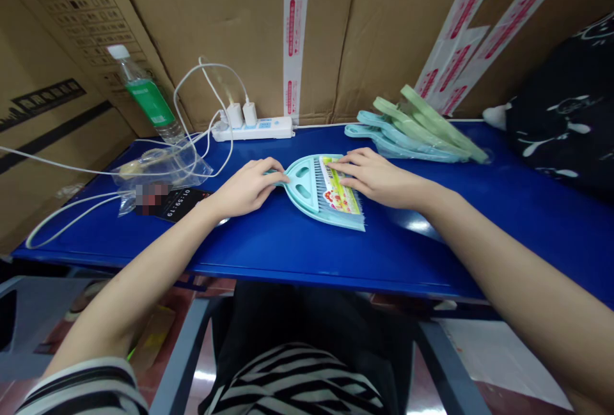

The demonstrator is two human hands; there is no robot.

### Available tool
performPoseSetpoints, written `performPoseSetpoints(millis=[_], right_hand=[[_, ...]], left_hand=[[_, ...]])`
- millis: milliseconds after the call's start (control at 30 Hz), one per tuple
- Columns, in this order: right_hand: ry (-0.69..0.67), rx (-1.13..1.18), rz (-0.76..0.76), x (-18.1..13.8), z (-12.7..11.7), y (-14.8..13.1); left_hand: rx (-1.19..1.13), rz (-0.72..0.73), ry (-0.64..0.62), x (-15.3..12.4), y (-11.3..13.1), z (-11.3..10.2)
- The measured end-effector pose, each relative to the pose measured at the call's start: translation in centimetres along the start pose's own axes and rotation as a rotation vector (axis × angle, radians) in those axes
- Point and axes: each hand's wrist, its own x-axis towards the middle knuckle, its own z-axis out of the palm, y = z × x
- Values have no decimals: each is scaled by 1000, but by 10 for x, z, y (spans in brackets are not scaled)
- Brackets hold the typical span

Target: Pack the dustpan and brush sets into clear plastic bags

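Note:
A light-blue dustpan lies on the blue table in front of me, its handle pointing left. Nested in it is a matching hand brush with grey bristles. A yellow and green printed label covers part of the bristles. My left hand is closed around the handle end, which its fingers mostly hide. My right hand rests at the label and the upper right edge of the bristles, fingers stretched out and slightly apart.
Wrapped green and blue dustpan sets are piled at the back right, near a black patterned bag. A white power strip with cables, a bottle, a plastic bag and a phone occupy the left. Cardboard stands behind.

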Motion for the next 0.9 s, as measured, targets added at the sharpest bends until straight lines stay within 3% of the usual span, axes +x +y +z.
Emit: performPoseSetpoints(millis=[433, 767, 900], right_hand=[[29, 12, 61, -4, -7, -6], [-6, 27, 141, -9, -21, -2], [-45, 81, 149, -7, -17, 0]], left_hand=[[-11, 43, 40, 0, -2, 2], [-61, -61, 32, 1, -1, -4], [-63, -96, -8, 1, 0, -5]])
